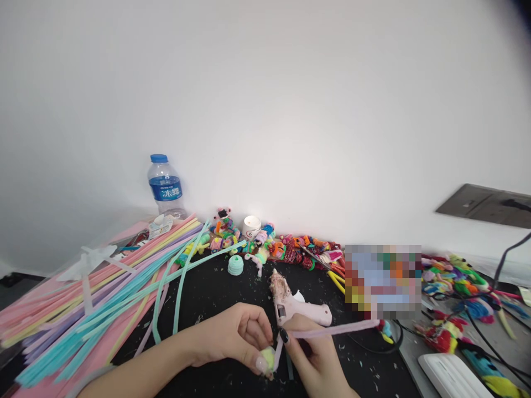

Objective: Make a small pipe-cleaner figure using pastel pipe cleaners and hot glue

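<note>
Pinched in my left hand [236, 337] is a small pale yellow-green fuzzy piece [269, 356], low in the middle of the view. My right hand [313, 354] is closed on a pink pipe cleaner [340, 330], whose long end sticks out to the right. Its short bent end reaches down beside the fuzzy piece; whether the two are joined I cannot make out. Just beyond my hands lies a pale pink glue gun [305, 309] on the black mat, its nozzle browned with residue. A coiled mint-green piece [235, 265] stands farther back.
Bundled pastel pipe cleaners [120, 293] spread across the left. A water bottle [166, 188] and a paper cup [251, 226] stand by the wall. Small colourful pipe-cleaner figures [286, 251] line the back. At right are a black cable [481, 326] and a white device [450, 376].
</note>
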The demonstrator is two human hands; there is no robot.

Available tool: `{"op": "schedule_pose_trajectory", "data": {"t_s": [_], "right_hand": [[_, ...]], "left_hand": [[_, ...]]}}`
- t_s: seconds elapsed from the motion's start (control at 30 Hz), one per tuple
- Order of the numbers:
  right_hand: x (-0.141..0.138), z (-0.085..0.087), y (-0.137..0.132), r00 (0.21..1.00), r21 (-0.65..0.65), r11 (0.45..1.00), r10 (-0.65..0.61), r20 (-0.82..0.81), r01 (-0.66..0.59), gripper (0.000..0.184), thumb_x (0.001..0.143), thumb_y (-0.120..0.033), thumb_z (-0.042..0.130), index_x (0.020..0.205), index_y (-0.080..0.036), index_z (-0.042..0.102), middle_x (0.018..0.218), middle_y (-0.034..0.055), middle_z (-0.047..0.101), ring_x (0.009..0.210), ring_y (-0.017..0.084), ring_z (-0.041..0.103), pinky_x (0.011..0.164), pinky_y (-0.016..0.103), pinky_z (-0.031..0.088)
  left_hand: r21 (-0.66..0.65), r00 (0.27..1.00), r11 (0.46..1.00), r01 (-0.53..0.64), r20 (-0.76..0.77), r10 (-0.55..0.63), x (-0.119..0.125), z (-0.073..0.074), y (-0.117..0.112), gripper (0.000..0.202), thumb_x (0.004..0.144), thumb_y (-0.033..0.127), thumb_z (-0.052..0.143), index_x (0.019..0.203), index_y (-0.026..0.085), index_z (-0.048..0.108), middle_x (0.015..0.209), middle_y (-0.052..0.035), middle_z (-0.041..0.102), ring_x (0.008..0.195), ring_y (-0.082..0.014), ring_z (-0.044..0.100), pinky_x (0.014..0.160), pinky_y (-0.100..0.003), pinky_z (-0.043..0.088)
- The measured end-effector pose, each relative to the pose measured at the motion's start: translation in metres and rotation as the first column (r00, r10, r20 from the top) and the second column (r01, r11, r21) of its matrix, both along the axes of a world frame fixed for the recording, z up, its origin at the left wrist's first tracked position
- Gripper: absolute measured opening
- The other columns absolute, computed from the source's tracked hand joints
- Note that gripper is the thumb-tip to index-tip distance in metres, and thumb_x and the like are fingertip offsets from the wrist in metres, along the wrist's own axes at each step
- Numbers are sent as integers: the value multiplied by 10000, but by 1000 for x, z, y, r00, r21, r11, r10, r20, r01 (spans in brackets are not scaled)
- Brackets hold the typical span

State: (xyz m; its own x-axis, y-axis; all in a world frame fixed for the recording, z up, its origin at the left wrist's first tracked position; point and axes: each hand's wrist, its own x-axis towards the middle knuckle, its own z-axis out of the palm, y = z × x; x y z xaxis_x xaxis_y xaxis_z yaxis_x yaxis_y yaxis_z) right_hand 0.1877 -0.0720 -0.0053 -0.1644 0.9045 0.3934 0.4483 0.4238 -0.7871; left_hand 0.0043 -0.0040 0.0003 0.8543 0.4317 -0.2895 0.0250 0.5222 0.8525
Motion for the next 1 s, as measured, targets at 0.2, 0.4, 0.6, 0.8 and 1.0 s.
{"op": "schedule_pose_trajectory", "data": {"t_s": [0.2,0.4,0.6,0.8,1.0], "right_hand": [[1,6,2,995,-100,992,-81,-50,76,169,862,-265,509,766,-175,615,673,34,621,615,165,556,562,245,421],[3,1,4,995,-137,987,-92,-48,85,213,875,-285,476,728,-170,579,643,34,594,587,162,541,527,244,411],[2,-2,4,987,-3,988,-152,-44,152,213,857,-251,488,682,-175,583,611,24,603,568,156,539,524,242,405],[2,-2,1,993,-46,992,-116,-2,116,236,861,-240,478,667,-168,591,615,30,604,572,158,548,560,258,432],[2,-4,1,991,1,994,-105,83,105,209,852,-212,464,674,-172,566,593,19,571,545,150,517,516,246,398]], "left_hand": [[-41,1000,999,-24,14,25,-2,3,2,278,663,267,735,819,145,540,766,-48,691,720,-182,678,638,-256,486],[-11,994,995,-104,42,104,2,1,1,251,810,388,568,808,154,479,736,-63,681,663,-170,680,576,-223,472],[214,988,965,-150,58,141,5,-3,-1,352,730,415,654,906,174,468,769,-38,653,655,-163,652,571,-235,462],[553,976,813,-180,-4,219,3,2,-4,288,665,220,716,889,164,545,766,13,600,704,-127,577,655,-238,473],[694,955,685,-222,13,296,2,6,-2,228,665,188,692,882,162,625,895,-28,586,815,-162,575,732,-261,504]]}}
